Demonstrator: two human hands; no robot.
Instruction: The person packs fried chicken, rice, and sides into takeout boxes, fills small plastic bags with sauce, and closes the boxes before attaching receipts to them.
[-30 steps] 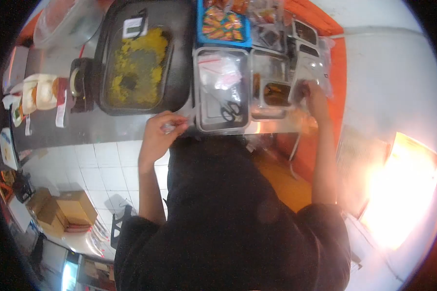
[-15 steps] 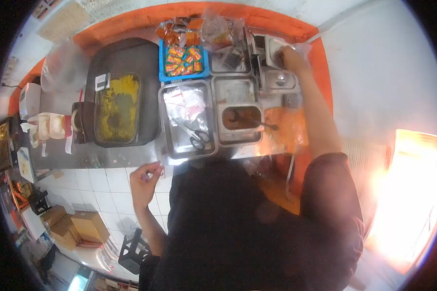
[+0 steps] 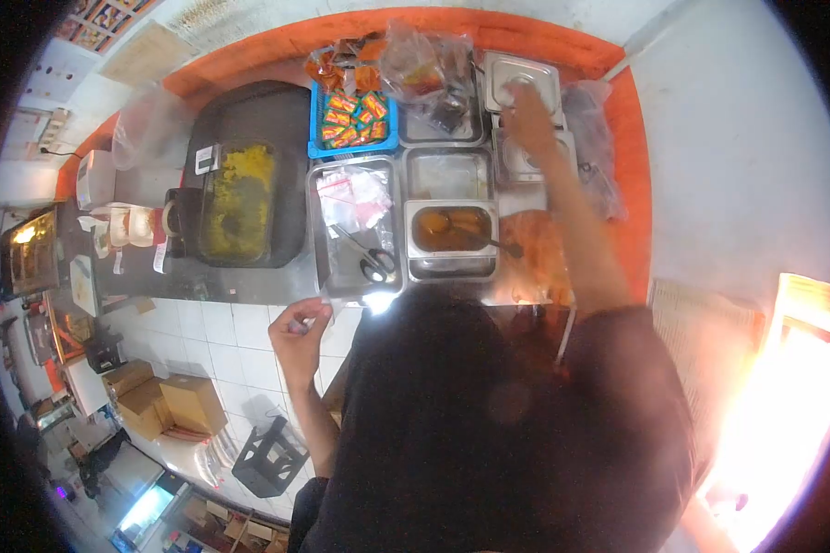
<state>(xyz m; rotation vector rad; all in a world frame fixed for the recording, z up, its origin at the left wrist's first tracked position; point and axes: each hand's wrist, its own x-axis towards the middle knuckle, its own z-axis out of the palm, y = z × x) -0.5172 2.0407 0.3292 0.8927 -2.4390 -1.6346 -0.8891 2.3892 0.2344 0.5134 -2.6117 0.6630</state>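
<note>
My right hand (image 3: 529, 118) reaches to the back right of the counter. Its fingers are closed at the middle of a metal lid (image 3: 537, 72) that lies over a rectangular steel container. Just in front, partly behind my forearm, is a second lidded steel container (image 3: 511, 169). My left hand (image 3: 302, 334) is held in front of the counter's edge, fingers pinched together. A small pale, filmy thing shows at its fingertips, too unclear to name. The nearest thing to it is a steel tray (image 3: 343, 259) with scissors (image 3: 375, 264) and small plastic bags (image 3: 358, 196).
A steel pan of brown sauce (image 3: 450, 229) has a ladle in it. Behind stand a blue basket (image 3: 314, 134) of bright packets and clear plastic bags (image 3: 415, 64). On the left is a tray of yellow powder (image 3: 240, 207). A black crate (image 3: 269, 456) and cardboard boxes (image 3: 191, 405) are on the floor.
The metal lid, formerly askew with a dark gap at its left, now covers the back container. My right hand has shifted slightly left. My left hand stays pinched; the whole view has shifted.
</note>
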